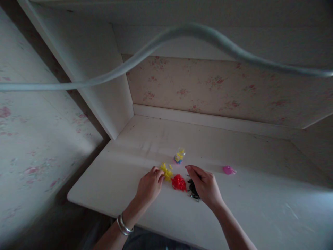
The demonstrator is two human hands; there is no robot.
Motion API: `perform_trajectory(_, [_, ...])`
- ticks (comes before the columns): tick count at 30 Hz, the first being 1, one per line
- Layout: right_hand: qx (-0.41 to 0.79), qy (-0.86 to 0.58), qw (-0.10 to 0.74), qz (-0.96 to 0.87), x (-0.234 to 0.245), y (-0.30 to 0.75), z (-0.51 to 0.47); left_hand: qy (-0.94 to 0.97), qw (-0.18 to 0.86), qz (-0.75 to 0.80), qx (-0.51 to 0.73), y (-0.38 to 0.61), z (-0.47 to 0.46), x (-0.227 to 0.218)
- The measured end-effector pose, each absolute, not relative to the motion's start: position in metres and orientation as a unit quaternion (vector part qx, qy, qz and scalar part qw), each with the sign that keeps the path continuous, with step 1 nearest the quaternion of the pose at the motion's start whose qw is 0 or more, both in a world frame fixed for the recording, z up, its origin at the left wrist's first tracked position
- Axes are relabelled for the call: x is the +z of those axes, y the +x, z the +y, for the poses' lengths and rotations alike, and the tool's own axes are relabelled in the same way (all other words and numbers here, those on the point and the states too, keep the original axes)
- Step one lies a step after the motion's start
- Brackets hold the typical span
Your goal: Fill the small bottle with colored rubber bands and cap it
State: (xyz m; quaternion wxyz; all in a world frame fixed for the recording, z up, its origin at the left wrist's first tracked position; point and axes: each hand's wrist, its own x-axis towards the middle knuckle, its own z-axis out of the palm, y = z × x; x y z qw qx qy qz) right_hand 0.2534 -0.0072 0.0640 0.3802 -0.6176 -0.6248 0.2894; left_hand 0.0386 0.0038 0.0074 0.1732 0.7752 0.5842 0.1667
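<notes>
On the white desk [249, 205] lie three small heaps of tiny pieces: yellow [167, 171], red [178, 182] and black [193, 189]. My left hand [149, 185], silver bangles on its wrist, rests with fingers curled and fingertips pinched at the edge of the yellow heap. My right hand [205, 184] hovers over the black heap, fingers bent and drawn together, tips pointing left; what they hold, if anything, is hidden. A small clear container [179, 155] with yellow pieces and a blue base stands just behind the heaps.
A pink lid-like object [229, 169] lies to the right of my right hand. A white side panel [104, 90] walls the desk on the left, floral wallpaper [221, 90] backs it. A blurred cable [182, 33] crosses the top of the view.
</notes>
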Motion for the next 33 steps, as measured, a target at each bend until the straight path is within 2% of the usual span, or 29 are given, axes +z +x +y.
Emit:
perform_trajectory(4, [0.331, -0.601, 0.376, -0.623, 0.045, 0.25, -0.032, 0.766, 0.198, 0.584, 0.184, 0.038, 0.008, 0.008])
perform_trajectory(9, [0.3, -0.611, 0.35, -0.644, 0.023, 0.243, -0.051, 0.749, 0.253, 0.565, 0.237, 0.031, 0.015, 0.005])
perform_trajectory(14, [0.246, -0.62, 0.296, -0.683, 0.022, 0.237, -0.056, 0.729, 0.288, 0.559, 0.271, 0.031, 0.019, 0.004])
perform_trajectory(19, [0.254, -0.604, 0.303, -0.692, 0.024, 0.236, -0.061, 0.725, 0.287, 0.558, 0.284, 0.031, 0.023, 0.007])
perform_trajectory(27, [0.298, -0.59, 0.342, -0.668, -0.002, 0.246, -0.079, 0.687, 0.336, 0.585, 0.271, 0.036, 0.029, 0.045])
perform_trajectory(33, [0.317, -0.579, 0.358, -0.66, -0.002, 0.248, -0.087, 0.708, 0.323, 0.529, 0.34, 0.053, 0.044, 0.082])
